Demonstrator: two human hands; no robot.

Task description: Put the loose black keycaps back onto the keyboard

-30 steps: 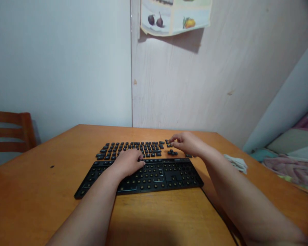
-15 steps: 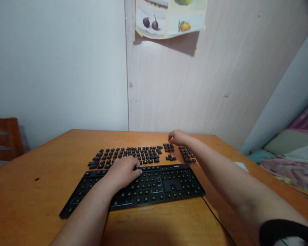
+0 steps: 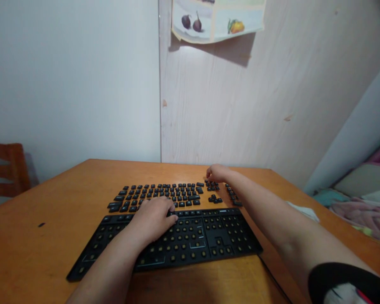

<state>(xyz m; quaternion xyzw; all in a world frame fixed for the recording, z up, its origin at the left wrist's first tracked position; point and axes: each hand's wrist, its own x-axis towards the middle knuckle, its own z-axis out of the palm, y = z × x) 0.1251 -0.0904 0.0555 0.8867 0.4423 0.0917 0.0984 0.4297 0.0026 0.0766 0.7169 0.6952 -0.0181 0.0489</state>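
Note:
A black keyboard (image 3: 220,231) lies on the table, most of its key positions bare, while keycaps sit along its top row. My left hand (image 3: 153,215) rests over its upper rim, with the thumb on the near side and the fingers curled across the top row. Beyond the keyboard, loose black keycaps (image 3: 174,192) are laid out in keyboard order. My right hand (image 3: 217,173) reaches over to the upper right group of keycaps (image 3: 213,185). Its fingers are bent together just above a keycap there. What lies between those fingertips is hidden.
The wooden table (image 3: 44,253) ends against the wall at the back. A cable (image 3: 274,276) runs from the keyboard's right corner. A small dark piece (image 3: 41,225) lies far left, and a white sheet (image 3: 304,211) lies beyond my right forearm. A wooden chair (image 3: 6,169) stands left.
The head view has shifted slightly. My right hand's fingertips have come lower and closer to the upper right keycaps. My left hand stays at the same place on the keyboard.

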